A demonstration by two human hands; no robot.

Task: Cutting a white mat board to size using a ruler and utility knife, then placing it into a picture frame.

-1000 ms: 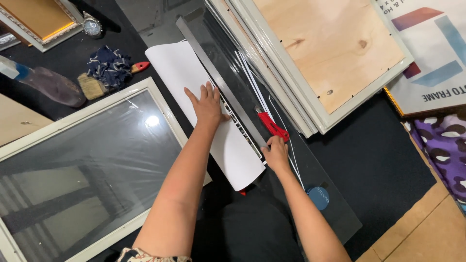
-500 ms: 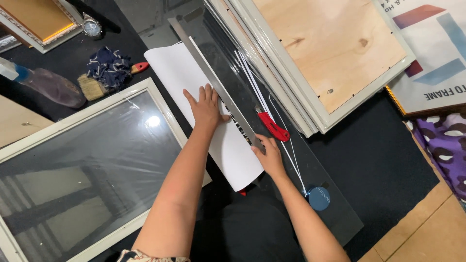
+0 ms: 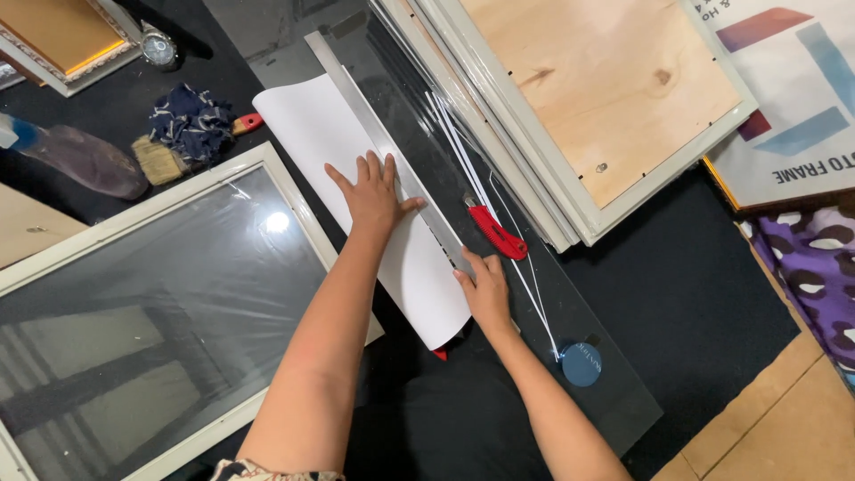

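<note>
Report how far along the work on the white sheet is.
Done: thin white strips lie beside the straightedge, apparently earlier trimmings. In hand: the left hand presses flat on the white paper sheet against the long metal straightedge; the right hand rests at its near end. Left: the red utility knife lies unheld on the dark glass panel, so no cut is under way.

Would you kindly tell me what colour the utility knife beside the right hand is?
Red, seen in the head view: the plastic utility knife.
</note>
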